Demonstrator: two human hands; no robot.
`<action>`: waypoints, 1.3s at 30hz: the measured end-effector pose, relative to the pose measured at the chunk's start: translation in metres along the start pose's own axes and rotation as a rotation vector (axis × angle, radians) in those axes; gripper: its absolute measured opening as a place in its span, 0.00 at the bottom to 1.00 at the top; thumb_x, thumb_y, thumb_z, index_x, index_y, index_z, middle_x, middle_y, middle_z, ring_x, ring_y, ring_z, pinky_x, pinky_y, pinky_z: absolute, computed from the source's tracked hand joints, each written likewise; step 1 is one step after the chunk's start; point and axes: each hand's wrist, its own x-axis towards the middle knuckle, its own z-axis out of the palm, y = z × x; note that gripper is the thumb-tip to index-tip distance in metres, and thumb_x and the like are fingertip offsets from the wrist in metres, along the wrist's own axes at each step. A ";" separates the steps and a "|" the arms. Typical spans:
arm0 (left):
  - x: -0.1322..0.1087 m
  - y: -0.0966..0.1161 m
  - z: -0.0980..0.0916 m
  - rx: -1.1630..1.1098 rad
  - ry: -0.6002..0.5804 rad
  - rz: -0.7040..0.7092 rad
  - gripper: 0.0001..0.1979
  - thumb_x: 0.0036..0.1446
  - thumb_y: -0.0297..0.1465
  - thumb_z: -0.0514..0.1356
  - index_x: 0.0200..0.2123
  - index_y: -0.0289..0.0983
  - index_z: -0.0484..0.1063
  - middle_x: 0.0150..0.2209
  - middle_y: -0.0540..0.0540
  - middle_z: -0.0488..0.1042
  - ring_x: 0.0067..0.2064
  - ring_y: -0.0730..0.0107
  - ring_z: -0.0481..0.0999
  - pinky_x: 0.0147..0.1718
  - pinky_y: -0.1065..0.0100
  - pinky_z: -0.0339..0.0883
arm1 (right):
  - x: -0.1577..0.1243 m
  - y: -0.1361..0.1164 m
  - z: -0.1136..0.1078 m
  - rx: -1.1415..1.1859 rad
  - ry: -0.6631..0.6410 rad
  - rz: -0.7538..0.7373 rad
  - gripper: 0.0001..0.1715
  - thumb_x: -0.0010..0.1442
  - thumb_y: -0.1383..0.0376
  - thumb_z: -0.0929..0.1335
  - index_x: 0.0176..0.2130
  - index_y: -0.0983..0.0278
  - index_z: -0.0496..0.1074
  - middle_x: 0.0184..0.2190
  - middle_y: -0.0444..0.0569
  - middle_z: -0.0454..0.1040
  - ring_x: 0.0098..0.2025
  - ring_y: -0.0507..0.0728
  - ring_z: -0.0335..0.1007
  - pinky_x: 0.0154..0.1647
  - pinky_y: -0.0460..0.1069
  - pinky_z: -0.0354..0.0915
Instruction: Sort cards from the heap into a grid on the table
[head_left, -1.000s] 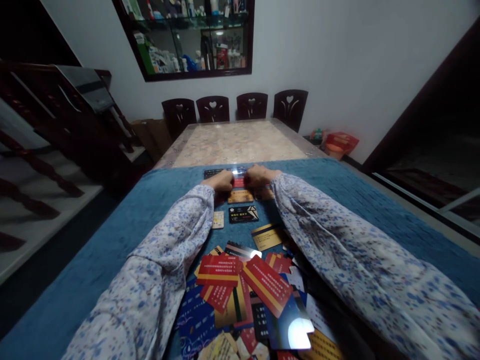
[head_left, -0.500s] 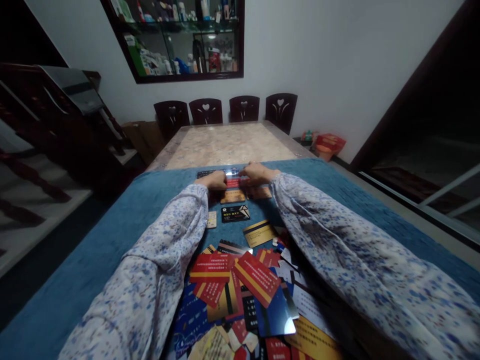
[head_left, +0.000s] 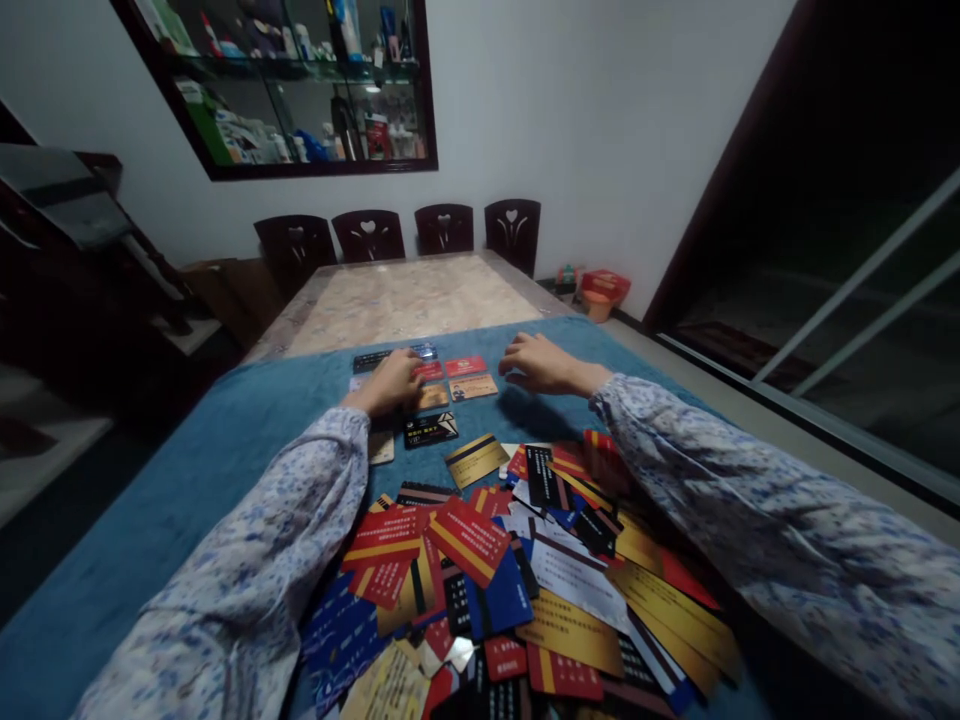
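Note:
My left hand (head_left: 391,381) lies over small laid-out cards, fingers bent, fingertips at a red card (head_left: 430,370). Its palm partly covers a gold card (head_left: 433,398). To its right sit another red card (head_left: 466,366) and a tan card (head_left: 473,387) with a figure on it. My right hand (head_left: 538,362) hovers just right of these, fingers loosely curved and apart, holding nothing. Nearer to me are a black VIP card (head_left: 430,429), a beige card (head_left: 381,447) and a gold striped card (head_left: 477,460). Dark cards (head_left: 371,360) form the far row.
A loose heap of red, gold, blue, black and white cards (head_left: 480,545) spreads between my forearms. A blue cloth (head_left: 247,440) covers the near part of the table (head_left: 405,295). Dark chairs (head_left: 442,230) stand at its far end.
My right hand has moved right, away from the laid-out cards, leaving a red and a tan card uncovered. My left hand remains over the cards. The view has turned to the right.

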 end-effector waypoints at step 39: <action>-0.068 0.233 0.023 -0.134 -0.129 0.639 0.14 0.68 0.30 0.49 0.51 0.36 0.69 0.57 0.37 0.71 0.61 0.53 0.63 0.55 0.54 0.61 | -0.181 0.011 0.065 0.182 -0.027 0.164 0.48 0.43 0.78 0.63 0.62 0.55 0.68 0.63 0.46 0.68 0.59 0.64 0.63 0.51 0.57 0.65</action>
